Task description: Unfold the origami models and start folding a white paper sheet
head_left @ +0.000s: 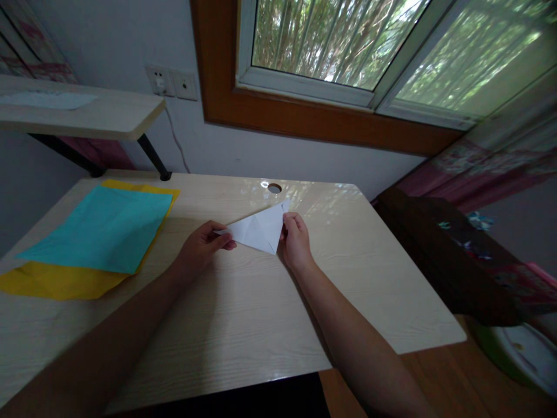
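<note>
Between my hands is a folded sheet of white paper [259, 229], kite-like in outline, with crease lines showing on its face. It is held above the pale wooden desk. My left hand [209, 244] pinches its narrow left tip between thumb and fingers. At the wide right end, my right hand [296, 239] is closed on the edge, thumb at the front and the other fingers mostly hidden behind. The paper's upper right corner sticks up past my right hand.
A turquoise sheet [108, 226] lies over a yellow sheet [82, 281] on the desk [248, 325] at left. A raised shelf [126, 113] on black legs stands behind them. A round cable hole [274, 188] is near the back edge. Dark furniture [435, 255] stands at right.
</note>
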{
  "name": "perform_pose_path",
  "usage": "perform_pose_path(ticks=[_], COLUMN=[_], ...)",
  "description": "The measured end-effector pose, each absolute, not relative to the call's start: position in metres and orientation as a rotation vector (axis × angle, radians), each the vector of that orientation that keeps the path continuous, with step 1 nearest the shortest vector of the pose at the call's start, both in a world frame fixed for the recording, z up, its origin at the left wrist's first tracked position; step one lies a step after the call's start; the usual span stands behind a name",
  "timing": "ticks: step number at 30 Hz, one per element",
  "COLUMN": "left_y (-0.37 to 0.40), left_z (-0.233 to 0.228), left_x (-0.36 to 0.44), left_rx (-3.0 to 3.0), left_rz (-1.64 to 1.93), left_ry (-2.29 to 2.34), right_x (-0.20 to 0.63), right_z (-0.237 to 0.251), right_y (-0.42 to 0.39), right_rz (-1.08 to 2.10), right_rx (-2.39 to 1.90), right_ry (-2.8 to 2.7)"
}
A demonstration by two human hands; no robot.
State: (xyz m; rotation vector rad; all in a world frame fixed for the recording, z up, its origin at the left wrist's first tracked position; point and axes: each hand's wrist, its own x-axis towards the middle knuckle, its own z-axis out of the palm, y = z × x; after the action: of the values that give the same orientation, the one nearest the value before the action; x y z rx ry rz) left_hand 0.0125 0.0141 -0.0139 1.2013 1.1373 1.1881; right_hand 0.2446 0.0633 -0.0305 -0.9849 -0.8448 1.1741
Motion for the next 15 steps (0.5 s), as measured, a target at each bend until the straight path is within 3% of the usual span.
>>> perform_pose_path(ticks=[15], left_y=[0.017], left_z=[-0.0106], left_x=[0.0107], left_rx=[1.123], left_rz=[1.254], left_ry=[1.223], right_x=[0.2449], right_z=[-0.0211], right_y=[0.0576], right_rz=[1.161], right_rx=[-0.979], right_ry=[-0.926])
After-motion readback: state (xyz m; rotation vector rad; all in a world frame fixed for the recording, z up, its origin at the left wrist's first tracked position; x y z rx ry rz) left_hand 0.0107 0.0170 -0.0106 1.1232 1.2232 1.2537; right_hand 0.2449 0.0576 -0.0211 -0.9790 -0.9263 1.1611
